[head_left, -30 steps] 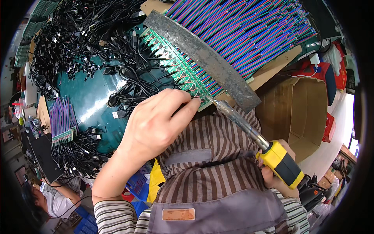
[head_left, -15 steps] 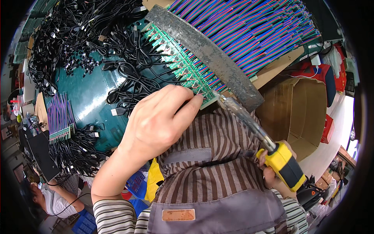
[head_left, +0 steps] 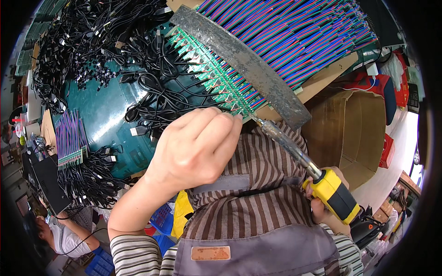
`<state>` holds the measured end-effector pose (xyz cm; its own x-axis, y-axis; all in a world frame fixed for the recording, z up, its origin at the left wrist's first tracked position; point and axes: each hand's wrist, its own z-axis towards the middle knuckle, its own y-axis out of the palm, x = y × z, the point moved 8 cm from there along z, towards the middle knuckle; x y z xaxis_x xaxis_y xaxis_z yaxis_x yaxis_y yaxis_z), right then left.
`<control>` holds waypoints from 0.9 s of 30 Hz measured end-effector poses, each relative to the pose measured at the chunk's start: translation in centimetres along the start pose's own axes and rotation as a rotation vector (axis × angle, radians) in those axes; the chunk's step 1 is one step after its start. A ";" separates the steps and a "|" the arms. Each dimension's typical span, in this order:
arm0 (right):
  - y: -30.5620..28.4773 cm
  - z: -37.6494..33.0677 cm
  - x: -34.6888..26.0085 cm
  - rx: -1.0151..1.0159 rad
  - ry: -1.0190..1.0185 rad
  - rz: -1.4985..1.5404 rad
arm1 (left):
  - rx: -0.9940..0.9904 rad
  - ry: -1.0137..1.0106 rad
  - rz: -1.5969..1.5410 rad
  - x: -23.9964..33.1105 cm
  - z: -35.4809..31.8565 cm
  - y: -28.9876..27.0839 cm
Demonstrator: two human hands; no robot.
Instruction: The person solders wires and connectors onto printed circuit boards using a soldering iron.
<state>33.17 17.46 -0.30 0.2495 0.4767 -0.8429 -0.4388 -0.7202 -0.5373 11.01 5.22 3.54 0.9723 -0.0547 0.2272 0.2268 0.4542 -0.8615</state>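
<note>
My left hand (head_left: 198,145) is closed in a pinch at the near end of a row of green circuit boards (head_left: 225,92). A black cable runs under its fingers, and thin wire ends show just past the fingertips. My right hand (head_left: 320,202) grips a yellow-and-black soldering gun (head_left: 334,195). Its metal barrel points up and left, with the tip at the near end of the boards, close to my left fingertips; contact is too small to tell. A long dark metal bar (head_left: 248,66) lies across the strips of wires beside the boards.
Rows of red, green and blue wires (head_left: 299,37) spread beyond the bar on cardboard. Black cables (head_left: 156,92) pile up on the green table (head_left: 108,119). A finished-looking bundle (head_left: 71,138) lies at left. An open cardboard box (head_left: 359,133) stands at right. Another person (head_left: 69,234) sits at lower left.
My left hand has shifted slightly down and right, its fingertips nearer the board's end. The soldering gun has dropped a little, its tip drawn slightly down from the boards' surface.
</note>
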 end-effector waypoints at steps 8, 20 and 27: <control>0.3 1.3 -1.4 -0.062 -0.086 -0.109 | -0.040 -0.007 0.070 0.6 0.1 0.5; -4.0 -0.8 3.5 0.152 0.286 0.255 | -0.036 -0.001 0.077 0.7 0.5 0.5; -10.1 3.2 2.5 0.762 -0.304 0.150 | -0.048 -0.027 0.059 0.6 0.2 0.3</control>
<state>35.45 27.52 3.12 -0.0538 0.5971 -0.8003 -0.9399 -0.3009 -0.1613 11.64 5.49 3.45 0.9824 -0.0045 0.1869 0.1720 0.4129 -0.8944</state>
